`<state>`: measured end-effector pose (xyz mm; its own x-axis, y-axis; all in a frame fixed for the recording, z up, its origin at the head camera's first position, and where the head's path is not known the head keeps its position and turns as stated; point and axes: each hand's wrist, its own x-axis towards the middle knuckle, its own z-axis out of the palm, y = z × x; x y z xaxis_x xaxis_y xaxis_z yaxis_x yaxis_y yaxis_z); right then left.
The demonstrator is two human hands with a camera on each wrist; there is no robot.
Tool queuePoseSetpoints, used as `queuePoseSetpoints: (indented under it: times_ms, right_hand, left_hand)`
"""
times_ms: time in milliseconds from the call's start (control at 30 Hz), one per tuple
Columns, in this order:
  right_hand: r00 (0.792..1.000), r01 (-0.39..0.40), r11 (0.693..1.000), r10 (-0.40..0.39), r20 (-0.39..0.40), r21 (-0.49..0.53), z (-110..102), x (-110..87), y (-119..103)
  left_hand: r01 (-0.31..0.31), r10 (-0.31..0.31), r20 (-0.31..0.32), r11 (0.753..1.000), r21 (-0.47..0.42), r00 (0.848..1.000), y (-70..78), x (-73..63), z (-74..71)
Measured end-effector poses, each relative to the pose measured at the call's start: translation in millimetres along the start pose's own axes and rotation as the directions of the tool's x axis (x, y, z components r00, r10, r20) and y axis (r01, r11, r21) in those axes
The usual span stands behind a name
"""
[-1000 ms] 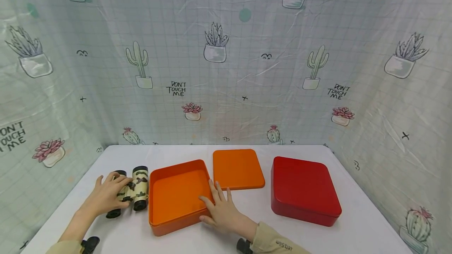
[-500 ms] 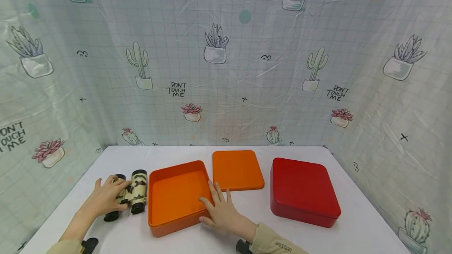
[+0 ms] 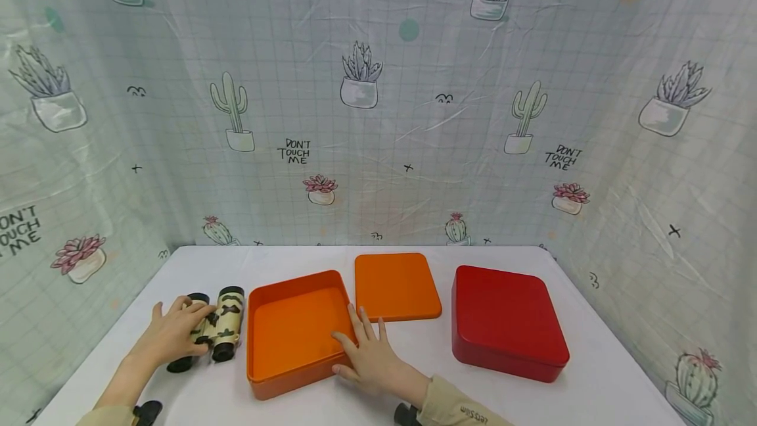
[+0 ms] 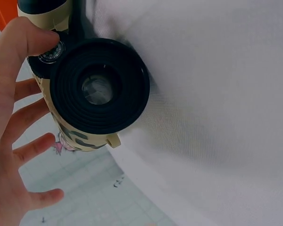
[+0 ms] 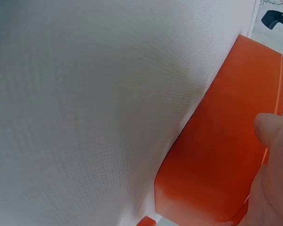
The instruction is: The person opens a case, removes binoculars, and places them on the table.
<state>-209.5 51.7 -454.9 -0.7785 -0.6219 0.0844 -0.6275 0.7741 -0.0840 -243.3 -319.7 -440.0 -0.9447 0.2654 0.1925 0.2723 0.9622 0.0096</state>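
Observation:
My left hand [image 3: 167, 339] grips camouflage-patterned binoculars [image 3: 228, 321] at the left of the table. Its thumb lies by the small round dial between the barrels in the left wrist view, close to a black eyepiece [image 4: 99, 89]; two fingers reach behind the barrel, the others spread free. My right hand [image 3: 374, 361] holds the near right corner of an open orange box [image 3: 296, 324]. One finger crosses the rim inward, and the thumb lies against the outer wall. In the right wrist view the thumb shows on the box's orange side [image 5: 217, 141]; the other fingers are hidden.
A flat orange lid [image 3: 397, 286] lies behind and right of the open box. A red box [image 3: 508, 321], its red top facing up, stands at the right. The white table [image 3: 414, 354] ends at a cactus-print curtain [image 3: 378, 150].
My left hand and the binoculars have shifted slightly nearer and leftward, and the binoculars have turned a little. The right hand and the orange box stay in place.

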Motion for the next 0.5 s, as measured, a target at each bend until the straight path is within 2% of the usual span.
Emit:
queuePoseSetpoints:
  times_ms: [267,500]
  right_hand:
    - [1.0,-0.009,1.0,0.009,0.012,0.03,2.4,0.2,1.1]
    - [0.998,-0.026,0.993,0.018,0.062,0.119,-1.5,-0.8,2.3]
  left_hand:
    - [0.042,-0.041,0.035,0.999,-0.002,0.999,1.6,-2.1,-3.1]
    - [0.067,-0.066,0.04,0.997,-0.029,0.997,5.0,-6.3,-3.3]
